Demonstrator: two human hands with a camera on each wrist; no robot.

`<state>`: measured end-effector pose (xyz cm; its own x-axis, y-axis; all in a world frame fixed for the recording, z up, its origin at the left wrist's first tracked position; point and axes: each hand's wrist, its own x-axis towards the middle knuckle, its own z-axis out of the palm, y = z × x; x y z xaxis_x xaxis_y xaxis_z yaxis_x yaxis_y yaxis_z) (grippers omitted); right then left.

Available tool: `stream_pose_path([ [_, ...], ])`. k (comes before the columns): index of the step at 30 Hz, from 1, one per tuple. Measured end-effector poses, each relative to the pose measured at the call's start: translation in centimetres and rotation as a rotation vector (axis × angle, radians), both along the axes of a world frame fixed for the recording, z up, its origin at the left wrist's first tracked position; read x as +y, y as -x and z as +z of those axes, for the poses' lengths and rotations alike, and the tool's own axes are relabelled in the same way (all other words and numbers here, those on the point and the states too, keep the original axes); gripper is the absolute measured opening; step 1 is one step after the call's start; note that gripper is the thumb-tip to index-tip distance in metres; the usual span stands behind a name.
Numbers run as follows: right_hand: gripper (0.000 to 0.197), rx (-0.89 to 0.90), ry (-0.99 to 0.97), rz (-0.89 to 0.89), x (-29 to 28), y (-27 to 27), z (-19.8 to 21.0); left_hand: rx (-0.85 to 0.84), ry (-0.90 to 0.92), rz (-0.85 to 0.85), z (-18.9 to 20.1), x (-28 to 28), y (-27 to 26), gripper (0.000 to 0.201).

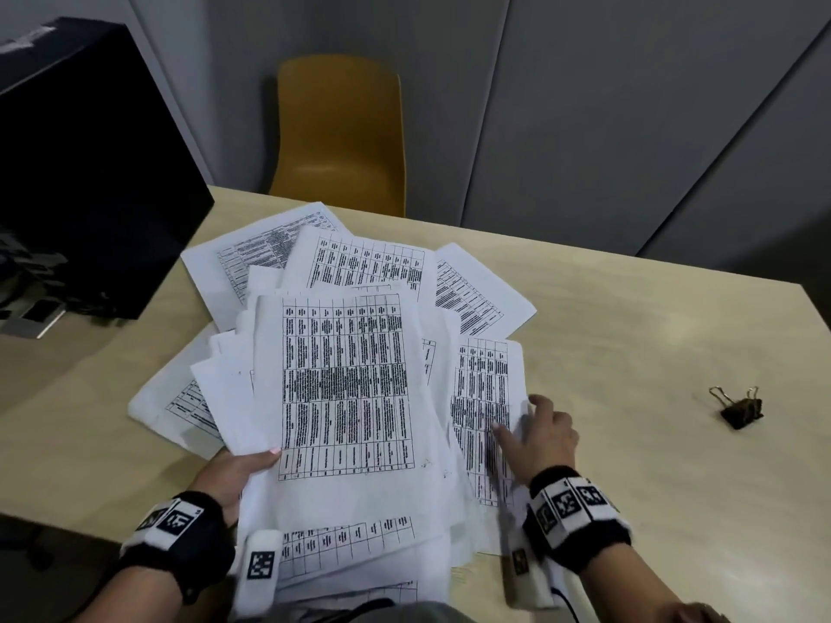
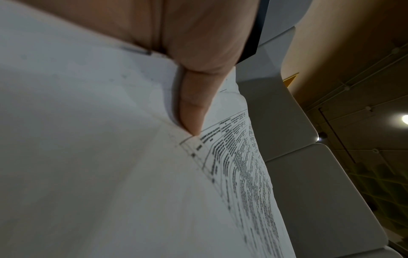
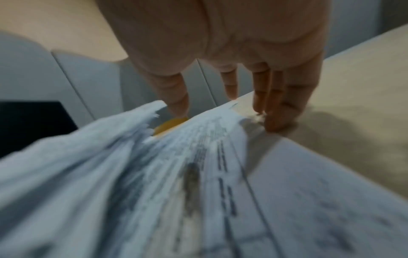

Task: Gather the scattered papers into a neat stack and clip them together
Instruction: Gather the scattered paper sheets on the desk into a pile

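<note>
Several white printed sheets [image 1: 346, 375] lie fanned in a loose overlapping pile on the beige table [image 1: 629, 330]. My left hand [image 1: 243, 469] grips the near-left part of the pile, thumb [image 2: 194, 104] pressed on the top sheet [image 2: 88, 157] and fingers hidden underneath. My right hand [image 1: 544, 436] is at the pile's right edge. Its thumb lies on a sheet and its straight fingers [image 3: 271, 104] touch the table beside the paper edge [image 3: 234, 122]. A black binder clip [image 1: 741, 411] sits alone on the table, well to the right of both hands.
A black monitor [image 1: 90, 173] stands at the table's left. A yellow chair [image 1: 337, 137] is behind the far edge, with grey wall panels [image 1: 584, 105] beyond it. The table's right edge runs just past the clip.
</note>
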<state>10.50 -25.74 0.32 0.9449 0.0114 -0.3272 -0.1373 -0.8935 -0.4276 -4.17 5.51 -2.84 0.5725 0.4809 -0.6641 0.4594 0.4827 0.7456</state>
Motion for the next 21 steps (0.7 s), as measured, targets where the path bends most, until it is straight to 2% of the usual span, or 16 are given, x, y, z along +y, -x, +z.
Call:
stream_pose_path([
  [5, 0.078, 0.187, -0.298, -0.130, 2.7, 0.1, 0.4, 0.025, -0.004, -0.010, -0.2, 0.0, -0.1, 0.035],
  [7, 0.086, 0.207, -0.284, -0.142, 3.6, 0.8, 0.3, 0.027, -0.009, -0.023, -0.3, 0.1, -0.1, 0.032],
  [10, 0.092, 0.140, -0.120, -0.147, 4.6, 1.3, 0.7, 0.025, -0.012, -0.033, -0.3, 0.0, -0.1, 0.028],
  [12, 0.101, 0.121, -0.135, -0.135, 5.1, 1.2, 1.0, 0.026, -0.014, -0.037, -0.2, 0.0, -0.1, 0.032],
  [15, 0.107, 0.152, -0.309, -0.180, 5.6, 0.9, 0.8, 0.030, -0.023, -0.055, -0.2, 0.0, -0.2, 0.034],
  [19, 0.094, 0.223, -0.623, -0.330, 5.3, 0.7, -0.1, 0.029, -0.026, -0.060, -0.4, 0.2, 0.1, 0.021],
  [21, 0.107, 0.296, -0.800, -0.401, 4.5, 0.6, -1.5, 0.021, -0.013, -0.065, -0.2, 0.1, 0.4, 0.017],
])
